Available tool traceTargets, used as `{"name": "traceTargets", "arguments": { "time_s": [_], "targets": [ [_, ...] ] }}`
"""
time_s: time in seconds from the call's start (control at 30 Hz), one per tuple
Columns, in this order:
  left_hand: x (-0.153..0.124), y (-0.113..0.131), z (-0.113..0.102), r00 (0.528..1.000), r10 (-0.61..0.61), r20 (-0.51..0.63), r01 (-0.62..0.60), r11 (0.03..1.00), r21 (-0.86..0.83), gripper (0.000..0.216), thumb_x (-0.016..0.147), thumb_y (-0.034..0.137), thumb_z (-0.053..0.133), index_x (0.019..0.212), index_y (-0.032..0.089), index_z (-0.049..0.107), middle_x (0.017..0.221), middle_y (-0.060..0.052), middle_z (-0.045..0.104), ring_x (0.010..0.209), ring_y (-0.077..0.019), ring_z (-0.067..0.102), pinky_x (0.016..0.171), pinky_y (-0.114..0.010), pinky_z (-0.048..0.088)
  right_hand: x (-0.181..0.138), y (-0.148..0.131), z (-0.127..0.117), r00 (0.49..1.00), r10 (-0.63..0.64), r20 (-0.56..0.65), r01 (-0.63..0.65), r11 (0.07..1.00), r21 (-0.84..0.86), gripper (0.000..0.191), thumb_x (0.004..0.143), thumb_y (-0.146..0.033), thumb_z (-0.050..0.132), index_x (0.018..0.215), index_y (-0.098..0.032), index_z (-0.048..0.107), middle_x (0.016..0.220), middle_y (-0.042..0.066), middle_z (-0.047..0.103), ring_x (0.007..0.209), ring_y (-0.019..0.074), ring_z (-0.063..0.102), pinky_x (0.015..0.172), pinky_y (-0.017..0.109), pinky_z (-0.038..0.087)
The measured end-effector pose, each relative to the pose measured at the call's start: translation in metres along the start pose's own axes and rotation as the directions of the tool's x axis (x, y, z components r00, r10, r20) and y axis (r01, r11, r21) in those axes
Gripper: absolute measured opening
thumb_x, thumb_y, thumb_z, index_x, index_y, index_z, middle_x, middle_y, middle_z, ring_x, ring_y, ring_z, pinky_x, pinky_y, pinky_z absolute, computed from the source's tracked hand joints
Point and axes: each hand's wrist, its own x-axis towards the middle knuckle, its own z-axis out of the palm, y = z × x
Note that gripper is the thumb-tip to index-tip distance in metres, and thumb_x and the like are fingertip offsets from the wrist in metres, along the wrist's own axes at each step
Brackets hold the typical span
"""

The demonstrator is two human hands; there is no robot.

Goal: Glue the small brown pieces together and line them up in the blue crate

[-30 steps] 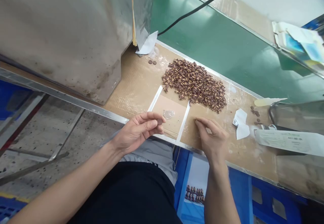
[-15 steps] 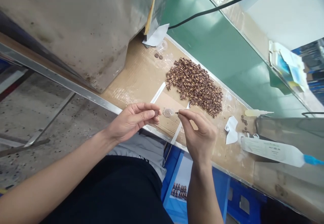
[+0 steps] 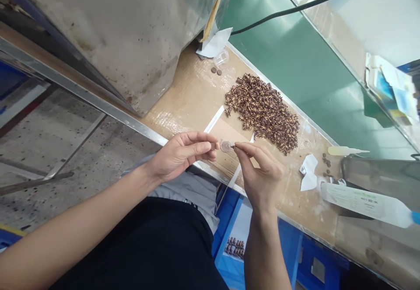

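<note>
My left hand (image 3: pixel 187 155) is closed in a pinch at the left of a small clear plastic cup (image 3: pixel 226 145); what lies between its fingertips is too small to name. On the other side of the cup, my right hand (image 3: pixel 260 167) pinches a small dark piece (image 3: pixel 233 146) between thumb and forefinger. Its fingertips overlap the cup's right edge in view; whether they touch it I cannot tell. Behind the hands spreads a large pile of small brown parts with brass-coloured pins (image 3: pixel 262 113) on the brown bench top (image 3: pixel 193 102).
Two brown discs (image 3: pixel 216 71) lie near a clear container (image 3: pixel 222 57) at the back. To the right are crumpled white paper (image 3: pixel 308 172), a white bottle (image 3: pixel 365 203) and a pale dropper-like tube (image 3: pixel 346 151). A metal housing (image 3: pixel 131 32) stands left; a blue bin (image 3: pixel 226 272) is below.
My right hand has come closer to the clear cup with the small dark piece. The left hand keeps its pinch. The whole view has shifted, so the bench appears further right.
</note>
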Motion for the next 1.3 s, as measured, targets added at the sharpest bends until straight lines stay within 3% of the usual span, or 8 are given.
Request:
{"name": "traceTargets", "arguments": {
  "time_s": [0.83, 0.97, 1.13, 1.3],
  "targets": [
    [-0.001, 0.000, 0.002, 1.000, 0.004, -0.005, -0.004, 1.000, 0.015, 0.022, 0.095, 0.026, 0.105, 0.113, 0.017, 0.096, 0.109, -0.007, 0.091, 0.093, -0.0142, 0.085, 0.095, -0.024, 0.070, -0.001, 0.001, -0.001, 0.999, -0.039, -0.021, 0.039, 0.999, -0.002, 0.014, 0.114, -0.016, 0.080, 0.113, -0.026, 0.090, 0.110, 0.004, 0.090, 0.099, 0.0226, 0.085, 0.093, 0.038, 0.069],
    [-0.002, 0.000, 0.006, 1.000, 0.004, -0.027, -0.004, 1.000, 0.019, 0.021, 0.096, 0.028, 0.104, 0.112, 0.017, 0.096, 0.107, -0.007, 0.091, 0.093, -0.0143, 0.085, 0.097, -0.025, 0.071, -0.004, -0.002, -0.003, 0.988, 0.092, -0.128, -0.078, 0.991, 0.112, 0.008, 0.111, -0.022, 0.085, 0.112, -0.027, 0.091, 0.109, 0.004, 0.091, 0.098, 0.0240, 0.086, 0.092, 0.040, 0.070],
    [-0.002, -0.002, 0.015, 0.999, -0.028, -0.030, 0.028, 1.000, 0.005, 0.018, 0.096, 0.026, 0.103, 0.110, 0.017, 0.096, 0.107, -0.007, 0.091, 0.090, -0.0141, 0.085, 0.092, -0.023, 0.072, -0.012, -0.004, -0.004, 0.902, 0.393, -0.179, -0.292, 0.861, 0.417, 0.012, 0.104, -0.032, 0.093, 0.113, -0.025, 0.092, 0.108, 0.006, 0.090, 0.097, 0.0257, 0.086, 0.087, 0.041, 0.072],
    [-0.002, -0.005, 0.020, 0.998, -0.051, -0.025, 0.051, 0.999, 0.018, 0.017, 0.097, 0.026, 0.102, 0.110, 0.017, 0.096, 0.107, -0.008, 0.092, 0.091, -0.0159, 0.087, 0.094, -0.026, 0.073, -0.016, -0.005, -0.002, 0.879, 0.459, -0.134, -0.333, 0.789, 0.516, 0.012, 0.104, -0.032, 0.093, 0.113, -0.024, 0.091, 0.101, 0.006, 0.089, 0.089, 0.0227, 0.084, 0.081, 0.037, 0.071]
  ]
}}
